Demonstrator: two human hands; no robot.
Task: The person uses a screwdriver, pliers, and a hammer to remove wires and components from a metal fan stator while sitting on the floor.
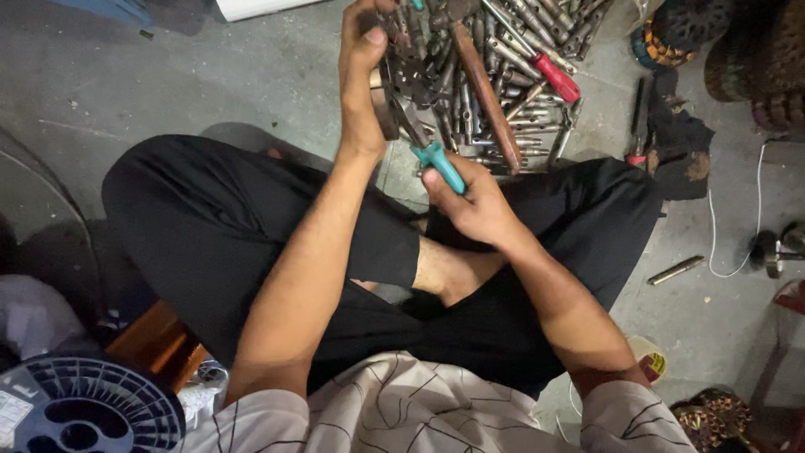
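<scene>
I sit cross-legged on a grey floor. My right hand (476, 201) grips the teal handle of a pair of pliers (436, 158), whose jaws point up toward my left hand. My left hand (362, 75) is raised, fingers pinched around a small dark part at its fingertips; what the part is I cannot tell. Just beyond both hands lies a heap of metal tools (503, 75), with a wooden-handled hammer (485, 88) and a red-handled screwdriver (555, 77) on top.
A dark cloth and small tools (671, 134) lie at the right. A metal rod (676, 269) and a white cable (738, 243) rest on the floor. A blue wire spool (84, 411) and a wooden stool edge (155, 344) sit at lower left.
</scene>
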